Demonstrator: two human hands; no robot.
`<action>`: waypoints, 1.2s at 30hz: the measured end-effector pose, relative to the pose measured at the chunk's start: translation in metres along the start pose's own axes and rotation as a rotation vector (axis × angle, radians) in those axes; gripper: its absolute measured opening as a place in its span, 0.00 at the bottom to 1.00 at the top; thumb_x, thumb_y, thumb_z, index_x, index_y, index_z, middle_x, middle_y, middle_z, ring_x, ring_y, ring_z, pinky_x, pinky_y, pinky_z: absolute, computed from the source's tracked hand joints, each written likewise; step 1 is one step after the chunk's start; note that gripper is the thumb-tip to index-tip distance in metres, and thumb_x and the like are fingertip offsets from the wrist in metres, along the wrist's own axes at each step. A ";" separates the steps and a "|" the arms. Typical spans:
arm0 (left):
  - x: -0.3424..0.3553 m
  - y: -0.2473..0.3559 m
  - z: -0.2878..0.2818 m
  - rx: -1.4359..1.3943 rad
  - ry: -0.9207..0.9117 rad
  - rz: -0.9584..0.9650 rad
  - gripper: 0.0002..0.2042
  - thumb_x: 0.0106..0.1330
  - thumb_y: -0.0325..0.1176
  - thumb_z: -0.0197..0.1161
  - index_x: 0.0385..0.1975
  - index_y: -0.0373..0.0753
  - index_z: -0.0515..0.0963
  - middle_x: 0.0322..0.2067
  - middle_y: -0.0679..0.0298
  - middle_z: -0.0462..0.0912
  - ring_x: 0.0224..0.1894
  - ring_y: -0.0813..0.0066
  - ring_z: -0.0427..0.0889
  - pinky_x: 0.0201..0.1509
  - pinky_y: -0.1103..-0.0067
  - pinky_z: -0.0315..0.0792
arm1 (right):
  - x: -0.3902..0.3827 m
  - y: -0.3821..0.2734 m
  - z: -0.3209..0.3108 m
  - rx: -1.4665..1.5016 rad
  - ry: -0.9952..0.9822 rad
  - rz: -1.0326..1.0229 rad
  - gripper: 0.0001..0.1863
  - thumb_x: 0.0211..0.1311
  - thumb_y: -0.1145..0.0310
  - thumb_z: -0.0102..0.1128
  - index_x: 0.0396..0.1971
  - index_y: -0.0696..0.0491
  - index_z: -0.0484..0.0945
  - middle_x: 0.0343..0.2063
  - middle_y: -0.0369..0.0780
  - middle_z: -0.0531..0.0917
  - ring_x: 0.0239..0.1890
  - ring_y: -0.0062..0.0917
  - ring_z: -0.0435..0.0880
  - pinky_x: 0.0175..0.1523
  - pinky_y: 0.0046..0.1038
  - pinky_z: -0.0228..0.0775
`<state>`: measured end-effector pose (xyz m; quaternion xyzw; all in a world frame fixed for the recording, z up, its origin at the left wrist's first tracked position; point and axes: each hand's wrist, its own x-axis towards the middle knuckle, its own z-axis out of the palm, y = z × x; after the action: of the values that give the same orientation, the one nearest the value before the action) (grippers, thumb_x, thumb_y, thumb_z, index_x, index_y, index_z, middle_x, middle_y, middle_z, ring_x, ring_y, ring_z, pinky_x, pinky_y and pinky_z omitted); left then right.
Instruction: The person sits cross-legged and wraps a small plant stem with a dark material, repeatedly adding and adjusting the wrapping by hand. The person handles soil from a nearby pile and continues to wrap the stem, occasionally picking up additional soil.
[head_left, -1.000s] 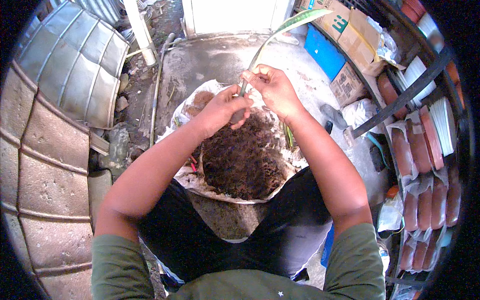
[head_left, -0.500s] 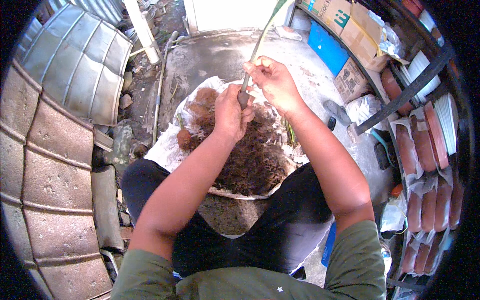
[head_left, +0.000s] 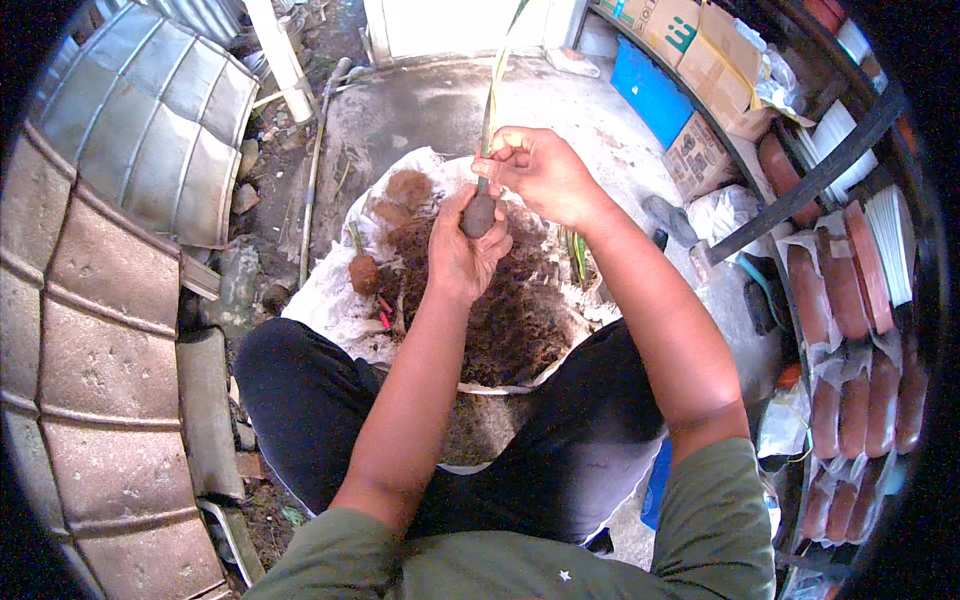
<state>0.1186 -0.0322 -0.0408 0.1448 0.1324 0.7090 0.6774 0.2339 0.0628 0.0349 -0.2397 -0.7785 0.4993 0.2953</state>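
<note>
Over the heap of dark brown fibrous soil [head_left: 510, 330], my left hand [head_left: 458, 255] is closed round a dark, rounded root ball [head_left: 479, 216]. From that ball a long, narrow green leaf [head_left: 490, 110] rises upright. Just above the ball, my right hand [head_left: 545, 180] pinches the lower part of the plant. The soil lies on a white sack [head_left: 330, 300] between my knees. Left of my left forearm sits a second ball, wrapped in reddish-brown fibre [head_left: 364, 275], with a short green stub. Near it shows a small red item [head_left: 385, 316], partly hidden.
Green-and-yellow leaves [head_left: 579, 257] lie at the sack's right side. Roof tiles [head_left: 115, 370] and a metal sheet [head_left: 165, 130] stand on the left. On the right are cardboard boxes [head_left: 725, 70], a blue bin [head_left: 650, 95], a dark slanting bar [head_left: 800, 185] and wrapped brown pots [head_left: 855, 410].
Both hands have come slightly lower, and the plant has turned more upright. More of the root ball shows now. My left forearm has swung right, uncovering the red item.
</note>
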 end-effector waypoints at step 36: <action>0.004 -0.016 -0.032 -0.135 -0.120 0.100 0.19 0.77 0.49 0.45 0.47 0.40 0.74 0.24 0.67 0.69 0.19 0.81 0.62 0.20 0.83 0.57 | -0.001 0.000 0.004 -0.088 -0.030 0.032 0.04 0.69 0.73 0.63 0.40 0.58 0.82 0.43 0.37 0.85 0.46 0.20 0.82 0.57 0.29 0.73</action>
<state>0.1213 -0.0276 -0.0763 0.1473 0.0361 0.7393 0.6561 0.2318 0.0597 0.0330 -0.2574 -0.8001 0.4726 0.2649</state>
